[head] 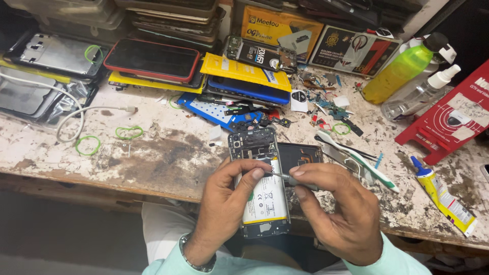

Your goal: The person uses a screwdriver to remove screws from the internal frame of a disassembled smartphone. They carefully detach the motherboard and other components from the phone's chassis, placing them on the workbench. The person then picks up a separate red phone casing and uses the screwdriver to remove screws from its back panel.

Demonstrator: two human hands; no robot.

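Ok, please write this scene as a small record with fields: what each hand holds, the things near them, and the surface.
left hand: holds the opened phone, back cover off, battery showing
right hand: holds a thin screwdriver, tip on the phone near the left thumb
beside the phone: dark back cover, toothbrush, glue tube
further back: green bottle, red-edged phone, green rubber bands
surface: worn, stained workbench

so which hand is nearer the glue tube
Right. The right hand sits on the glue tube side, holding a screwdriver; the left hand, on the phone, is farther.
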